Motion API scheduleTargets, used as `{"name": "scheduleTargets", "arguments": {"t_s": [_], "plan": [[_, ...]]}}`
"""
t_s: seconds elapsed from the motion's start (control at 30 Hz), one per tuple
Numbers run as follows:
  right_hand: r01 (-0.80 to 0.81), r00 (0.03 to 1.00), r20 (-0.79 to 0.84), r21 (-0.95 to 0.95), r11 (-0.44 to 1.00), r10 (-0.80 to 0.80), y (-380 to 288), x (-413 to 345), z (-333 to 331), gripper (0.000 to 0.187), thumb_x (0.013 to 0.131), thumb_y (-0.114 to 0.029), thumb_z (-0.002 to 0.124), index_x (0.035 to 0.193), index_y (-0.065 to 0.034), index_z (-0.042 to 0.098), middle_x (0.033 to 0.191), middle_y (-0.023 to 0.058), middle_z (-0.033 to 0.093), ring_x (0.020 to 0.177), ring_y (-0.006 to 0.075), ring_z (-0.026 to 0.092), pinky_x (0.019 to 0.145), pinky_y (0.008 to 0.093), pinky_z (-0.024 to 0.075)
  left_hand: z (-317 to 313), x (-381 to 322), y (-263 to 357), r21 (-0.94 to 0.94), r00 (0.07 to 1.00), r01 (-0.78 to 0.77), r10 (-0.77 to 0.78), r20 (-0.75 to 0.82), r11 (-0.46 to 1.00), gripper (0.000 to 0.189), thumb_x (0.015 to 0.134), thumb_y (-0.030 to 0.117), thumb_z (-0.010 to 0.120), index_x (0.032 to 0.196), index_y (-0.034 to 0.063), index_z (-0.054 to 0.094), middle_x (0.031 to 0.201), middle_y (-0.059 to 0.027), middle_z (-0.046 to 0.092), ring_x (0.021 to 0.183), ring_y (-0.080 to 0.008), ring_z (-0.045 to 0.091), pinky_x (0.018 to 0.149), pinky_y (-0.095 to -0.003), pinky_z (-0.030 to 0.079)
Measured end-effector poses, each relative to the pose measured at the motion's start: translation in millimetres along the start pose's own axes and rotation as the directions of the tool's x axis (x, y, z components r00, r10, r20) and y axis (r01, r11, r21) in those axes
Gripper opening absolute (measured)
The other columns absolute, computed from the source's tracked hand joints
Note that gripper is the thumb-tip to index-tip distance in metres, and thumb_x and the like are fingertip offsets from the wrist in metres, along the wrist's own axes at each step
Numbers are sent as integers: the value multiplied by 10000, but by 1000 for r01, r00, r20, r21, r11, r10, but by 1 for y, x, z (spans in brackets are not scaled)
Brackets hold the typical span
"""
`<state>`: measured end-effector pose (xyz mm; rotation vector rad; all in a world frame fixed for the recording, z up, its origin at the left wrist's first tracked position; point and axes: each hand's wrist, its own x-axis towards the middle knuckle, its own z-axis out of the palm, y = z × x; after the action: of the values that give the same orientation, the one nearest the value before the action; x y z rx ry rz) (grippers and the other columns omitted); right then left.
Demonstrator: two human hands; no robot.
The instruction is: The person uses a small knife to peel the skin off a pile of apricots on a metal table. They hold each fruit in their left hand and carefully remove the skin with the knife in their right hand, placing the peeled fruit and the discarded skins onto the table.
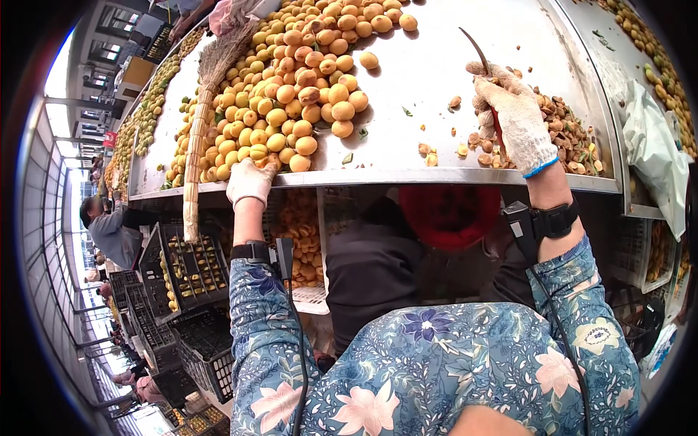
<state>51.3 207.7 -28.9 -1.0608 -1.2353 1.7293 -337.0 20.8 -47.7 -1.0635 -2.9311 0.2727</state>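
Note:
On the metal table (pixel 403 177) lies a large heap of yellow-orange apricots (pixel 289 92). My left hand (pixel 252 182), in a light glove, is at the heap's near edge by the table rim, its fingertips against an apricot; whether it grips one I cannot tell. My right hand (pixel 507 109), in a knitted glove with a blue cuff, is closed around the red handle of a knife with a thin curved blade (pixel 474 43), which points up and away. Beside and beneath that hand is a pile of brown apricot stones (pixel 561 131).
A straw broom (pixel 197 136) lies across the heap's left side, its handle over the rim. Below the table are a red basin (pixel 450 215) and a crate of orange fruit halves (pixel 305 234). Black plastic crates (pixel 204 349) stand left. A pale plastic bag (pixel 654 147) hangs right. A co-worker (pixel 117 229) is far left.

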Motion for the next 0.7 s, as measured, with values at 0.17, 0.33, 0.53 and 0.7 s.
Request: {"name": "scheduleTargets", "arguments": {"t_s": [0.17, 0.33, 0.53, 0.7], "plan": [[-13, 1000, 5, -35, 999, 13, 0, -1, 0, 272, 954, -144, 543, 1208, -68, 604, 721, -25, 558, 485, 16, 501, 375, 180, 406, 21, 3, -15, -399, 991, -123, 95, -89, 909, 428, 799, 353, 694, 1041, 2, 663, 981, -211, 686, 900, -327, 672, 812, -394, 516], [-37, 999, 22, -38, 999, 38, 1, -2, 7, 282, 948, -156, 555, 1214, -77, 601, 722, -29, 551, 480, 18, 494, 352, 188, 387, 53, 0, -37, -700, 975, -164, 5, -224, 695, 268, 827, 154, 637, 1037, -9, 664, 875, -135, 700, 775, -216, 663, 734, -315, 513], [-30, 999, 10, -69, 997, 31, 2, -4, 6, 288, 950, -177, 556, 1219, -86, 602, 728, -30, 551, 474, 20, 486, 355, 182, 384, 8, -48, -34, -973, 991, -13, -123, -43, 232, 298, 880, 142, 657, 1113, -38, 615, 833, -39, 627, 613, -67, 546, 555, -202, 488], [-15, 999, 48, -96, 995, 19, 3, -6, 15, 294, 944, -173, 565, 1224, -88, 600, 722, -27, 550, 441, 18, 425, 369, 178, 367, -69, -112, 32, -988, 976, -145, 171, -136, 46, 312, 907, 119, 636, 1158, -61, 597, 893, -43, 641, 694, -70, 564, 627, -203, 494]]}}
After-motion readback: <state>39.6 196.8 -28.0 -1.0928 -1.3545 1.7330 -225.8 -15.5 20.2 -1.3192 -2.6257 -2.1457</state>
